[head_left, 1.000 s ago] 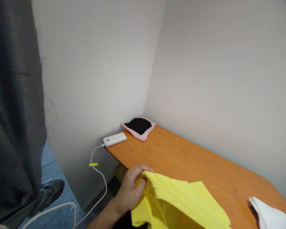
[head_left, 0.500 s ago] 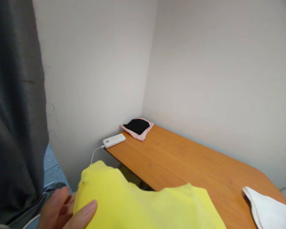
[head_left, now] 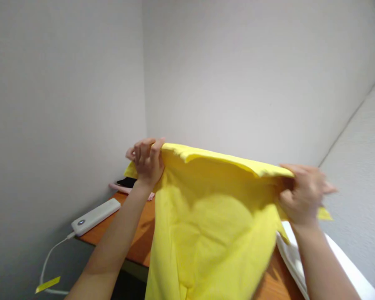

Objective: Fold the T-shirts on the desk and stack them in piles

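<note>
A yellow T-shirt (head_left: 212, 216) hangs stretched between my two hands, its body draping down toward me. My left hand (head_left: 148, 160) is closed on one upper corner at the shoulder, and a bit of yellow cloth pokes out past it. At the opposite shoulder my right hand (head_left: 304, 191) grips the cloth, slightly blurred, with a yellow tip showing beyond the wrist. Between them the top edge runs nearly straight, with the neckline sagging a little. The shirt's lower end is out of view.
Beneath the shirt is a brown wooden table (head_left: 140, 246). A white power bank (head_left: 96, 216) with a white cable (head_left: 45, 262) lies at its left edge. Behind my left arm are pink cloth (head_left: 120, 188) and black cloth (head_left: 126, 182). White cloth (head_left: 340, 258) lies at the right.
The yellow T-shirt has been raised from low in the view and spread over the table. Both hands now hold it; earlier only one showed. My view has turned right and moved closer.
</note>
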